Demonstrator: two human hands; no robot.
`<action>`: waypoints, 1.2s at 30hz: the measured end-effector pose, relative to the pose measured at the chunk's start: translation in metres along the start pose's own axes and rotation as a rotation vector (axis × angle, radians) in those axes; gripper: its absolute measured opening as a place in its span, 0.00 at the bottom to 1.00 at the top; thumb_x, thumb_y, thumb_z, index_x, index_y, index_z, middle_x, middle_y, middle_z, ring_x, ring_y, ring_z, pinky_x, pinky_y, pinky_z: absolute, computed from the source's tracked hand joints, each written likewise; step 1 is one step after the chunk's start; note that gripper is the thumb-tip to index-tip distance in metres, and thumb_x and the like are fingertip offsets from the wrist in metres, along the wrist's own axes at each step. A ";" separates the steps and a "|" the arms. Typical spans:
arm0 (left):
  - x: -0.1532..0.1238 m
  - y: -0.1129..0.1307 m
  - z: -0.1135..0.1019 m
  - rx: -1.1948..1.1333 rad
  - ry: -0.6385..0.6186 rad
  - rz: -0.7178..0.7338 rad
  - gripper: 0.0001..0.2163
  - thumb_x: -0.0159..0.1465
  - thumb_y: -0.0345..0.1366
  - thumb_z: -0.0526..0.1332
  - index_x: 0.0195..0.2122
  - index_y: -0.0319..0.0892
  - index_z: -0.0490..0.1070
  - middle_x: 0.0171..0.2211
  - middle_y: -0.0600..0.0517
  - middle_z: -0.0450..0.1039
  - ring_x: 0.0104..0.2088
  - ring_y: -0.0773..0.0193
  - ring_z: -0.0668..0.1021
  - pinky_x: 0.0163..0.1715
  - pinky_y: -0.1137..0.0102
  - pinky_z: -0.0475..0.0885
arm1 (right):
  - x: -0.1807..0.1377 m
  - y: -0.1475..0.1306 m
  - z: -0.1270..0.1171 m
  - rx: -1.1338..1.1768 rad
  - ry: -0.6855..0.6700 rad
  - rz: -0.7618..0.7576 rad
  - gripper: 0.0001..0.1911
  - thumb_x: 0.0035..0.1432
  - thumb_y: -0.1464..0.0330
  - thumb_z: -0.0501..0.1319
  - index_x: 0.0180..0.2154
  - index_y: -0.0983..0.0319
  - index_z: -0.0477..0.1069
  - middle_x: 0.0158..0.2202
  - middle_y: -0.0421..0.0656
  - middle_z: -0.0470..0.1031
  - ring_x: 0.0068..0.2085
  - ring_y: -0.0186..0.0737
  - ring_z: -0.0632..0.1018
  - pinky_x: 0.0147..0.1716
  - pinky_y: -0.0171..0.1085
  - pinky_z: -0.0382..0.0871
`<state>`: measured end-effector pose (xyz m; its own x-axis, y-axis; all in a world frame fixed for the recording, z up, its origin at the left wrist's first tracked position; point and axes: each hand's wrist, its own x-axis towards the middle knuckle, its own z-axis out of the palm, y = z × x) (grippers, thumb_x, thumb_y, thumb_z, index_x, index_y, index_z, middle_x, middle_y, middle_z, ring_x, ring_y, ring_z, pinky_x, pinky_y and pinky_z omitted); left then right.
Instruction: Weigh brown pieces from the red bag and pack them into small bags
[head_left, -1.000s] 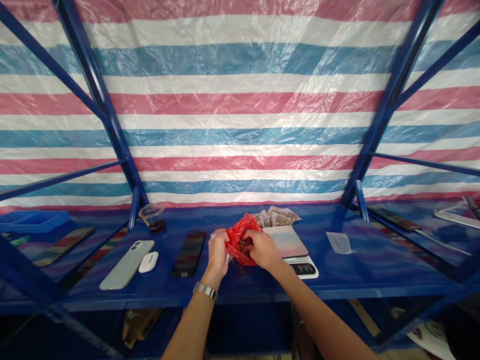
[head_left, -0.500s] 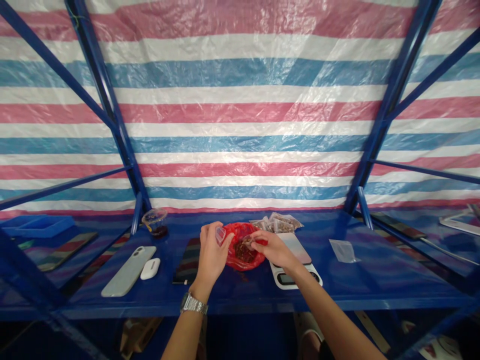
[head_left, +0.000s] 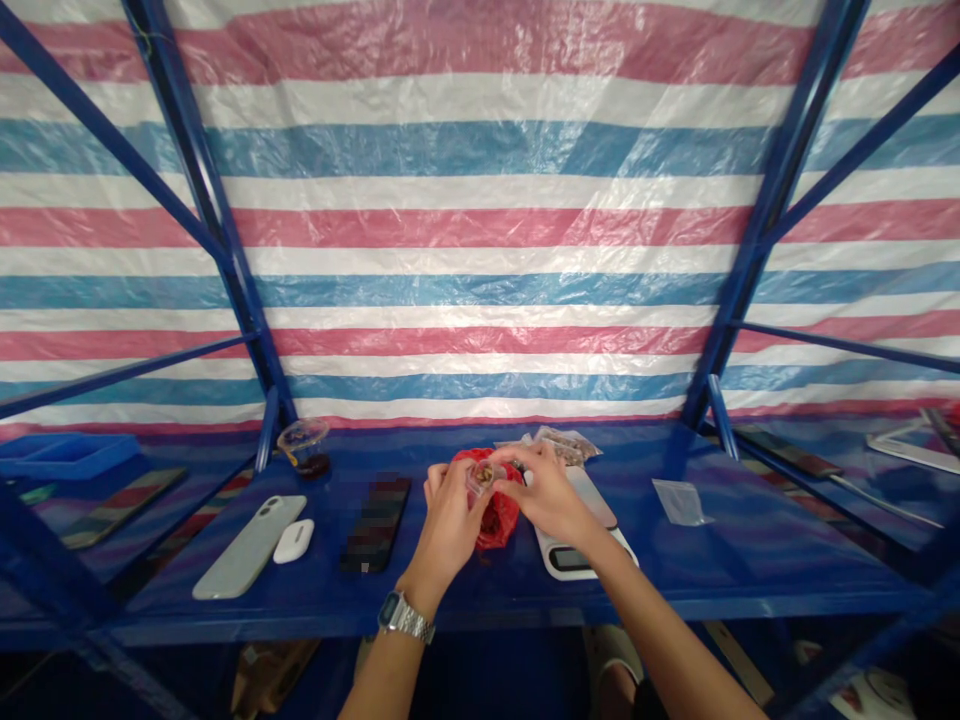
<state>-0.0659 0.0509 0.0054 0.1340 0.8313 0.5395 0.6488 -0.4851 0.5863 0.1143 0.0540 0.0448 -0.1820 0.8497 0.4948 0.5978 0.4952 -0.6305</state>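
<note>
My left hand [head_left: 450,520] and my right hand [head_left: 547,492] meet above a red plastic bag [head_left: 496,517] of dark brownish bits on the blue shelf [head_left: 480,590]. Both pinch a small clear packet [head_left: 480,474] with brown contents, held just over the bag's mouth. The left wrist wears a metal watch [head_left: 403,616]. A white digital scale [head_left: 581,545] lies just right of the bag, partly hidden under my right hand. Several filled clear packets [head_left: 564,442] lie behind the scale.
A dark phone [head_left: 376,522], a pale phone [head_left: 241,547] and a white earbud case [head_left: 293,540] lie at left. A clear cup [head_left: 304,445] stands by the blue post. An empty clear packet [head_left: 679,500] lies at right. A blue tray [head_left: 64,452] sits far left.
Both hands rose out of the red bag and came together, now pinching the small clear packet above it. The bag has slumped lower behind my hands.
</note>
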 end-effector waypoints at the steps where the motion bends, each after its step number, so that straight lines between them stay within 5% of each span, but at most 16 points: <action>1: 0.000 0.001 0.001 -0.007 -0.009 0.002 0.11 0.68 0.39 0.62 0.51 0.48 0.70 0.49 0.47 0.75 0.52 0.50 0.69 0.54 0.56 0.65 | -0.003 -0.005 0.002 -0.082 0.007 -0.012 0.12 0.60 0.69 0.65 0.46 0.52 0.79 0.47 0.42 0.81 0.53 0.52 0.73 0.58 0.55 0.59; 6: 0.000 0.004 0.005 -0.051 -0.002 -0.025 0.11 0.68 0.36 0.61 0.52 0.48 0.70 0.50 0.47 0.75 0.51 0.50 0.70 0.54 0.56 0.65 | -0.008 -0.018 0.005 -0.268 -0.007 -0.262 0.18 0.62 0.77 0.60 0.50 0.53 0.77 0.52 0.43 0.79 0.53 0.52 0.70 0.55 0.51 0.60; 12: 0.001 0.005 0.005 -0.100 0.059 -0.164 0.16 0.63 0.32 0.65 0.53 0.48 0.71 0.46 0.47 0.76 0.50 0.51 0.73 0.52 0.57 0.67 | -0.005 -0.017 0.012 -0.103 -0.029 -0.415 0.22 0.63 0.82 0.54 0.50 0.56 0.76 0.54 0.44 0.78 0.54 0.46 0.74 0.57 0.47 0.66; 19: 0.002 -0.002 -0.003 -0.109 0.054 -0.213 0.12 0.63 0.32 0.63 0.48 0.45 0.73 0.43 0.47 0.77 0.47 0.50 0.75 0.50 0.58 0.69 | -0.002 -0.018 0.024 0.049 -0.019 -0.395 0.19 0.65 0.80 0.54 0.49 0.56 0.77 0.53 0.43 0.79 0.56 0.42 0.75 0.60 0.43 0.67; 23: -0.001 -0.010 -0.002 -0.003 0.143 -0.237 0.07 0.67 0.36 0.60 0.45 0.45 0.72 0.39 0.47 0.76 0.43 0.50 0.75 0.47 0.59 0.70 | 0.000 -0.010 0.029 -0.027 0.075 -0.207 0.17 0.64 0.79 0.57 0.48 0.58 0.77 0.51 0.45 0.78 0.54 0.43 0.75 0.58 0.42 0.67; 28: -0.008 -0.012 0.005 0.198 0.275 -0.366 0.07 0.68 0.35 0.60 0.46 0.39 0.68 0.43 0.42 0.70 0.44 0.50 0.74 0.49 0.56 0.70 | 0.002 0.009 0.038 -0.369 -0.173 -0.056 0.22 0.54 0.85 0.57 0.45 0.60 0.79 0.47 0.45 0.80 0.55 0.48 0.74 0.56 0.44 0.64; 36: -0.034 0.033 -0.001 0.209 0.091 -0.464 0.08 0.70 0.39 0.58 0.46 0.43 0.62 0.47 0.41 0.69 0.36 0.54 0.79 0.34 0.65 0.68 | 0.027 0.035 0.047 -0.507 -0.249 -0.073 0.24 0.52 0.83 0.58 0.49 0.63 0.77 0.54 0.50 0.78 0.59 0.49 0.72 0.60 0.43 0.60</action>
<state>-0.0501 0.0063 0.0074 -0.2634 0.9145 0.3070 0.7612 0.0016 0.6485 0.0936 0.1031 0.0076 -0.3788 0.8639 0.3318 0.8656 0.4576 -0.2034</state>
